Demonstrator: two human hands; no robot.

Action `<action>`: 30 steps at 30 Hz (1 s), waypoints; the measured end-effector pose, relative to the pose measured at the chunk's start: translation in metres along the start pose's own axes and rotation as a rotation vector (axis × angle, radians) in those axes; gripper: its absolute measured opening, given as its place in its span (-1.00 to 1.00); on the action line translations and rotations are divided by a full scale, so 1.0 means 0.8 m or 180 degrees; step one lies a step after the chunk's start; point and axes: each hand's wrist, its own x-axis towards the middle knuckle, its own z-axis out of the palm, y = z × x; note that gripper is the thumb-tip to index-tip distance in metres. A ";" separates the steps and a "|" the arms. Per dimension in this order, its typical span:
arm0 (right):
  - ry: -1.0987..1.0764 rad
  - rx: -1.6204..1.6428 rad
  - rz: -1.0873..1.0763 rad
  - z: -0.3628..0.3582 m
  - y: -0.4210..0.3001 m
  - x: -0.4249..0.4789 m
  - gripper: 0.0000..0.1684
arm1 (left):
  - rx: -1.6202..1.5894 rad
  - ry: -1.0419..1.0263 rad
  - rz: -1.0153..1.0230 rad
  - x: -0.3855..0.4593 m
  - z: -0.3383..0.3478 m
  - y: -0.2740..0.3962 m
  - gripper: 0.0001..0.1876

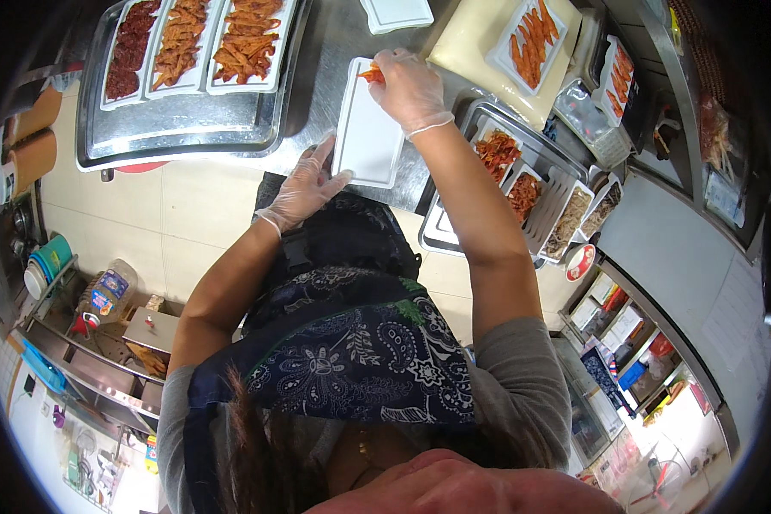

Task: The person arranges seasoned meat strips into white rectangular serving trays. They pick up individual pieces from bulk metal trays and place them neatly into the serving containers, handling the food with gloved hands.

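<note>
A shallow white rectangular tray [369,135] lies on the stainless steel worktop [321,70] before me. My left hand [305,189], in a clear disposable glove, holds its near left corner, the thumb on the near rim and the fingers along the left side. Over the tray's far end is my right hand [411,90], gloved the same way. Its fingertips pinch orange-red food [372,74], which pokes out to the left; the rest is hidden by the hand. Apart from that food, the visible tray surface is bare.
Left stands a metal tray [180,132] carrying three white trays of dark red and orange-brown food. A tray of orange pieces [533,48] rests on a cream-coloured wrapped slab [462,51]. Under my right forearm, another metal tray [440,221] holds containers of shredded food [498,154].
</note>
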 end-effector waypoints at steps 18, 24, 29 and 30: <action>-0.0119 0.1046 0.1923 -0.079 0.219 -0.208 -0.64 | -0.0626 -0.0361 -0.0015 0.004 -0.003 0.018 -0.30; 0.0083 0.0117 0.1751 -0.045 0.197 -0.201 -0.64 | -0.0967 -0.0349 -0.0022 0.003 -0.001 0.024 -0.30; -0.0345 -0.0593 0.1716 -0.046 0.193 -0.183 -0.53 | -0.0982 -0.0276 -0.0074 0.001 0.001 0.025 -0.29; -0.0455 -0.0592 0.1804 -0.044 0.194 -0.178 -0.53 | -0.0989 -0.0291 -0.0047 0.001 0.001 0.022 -0.29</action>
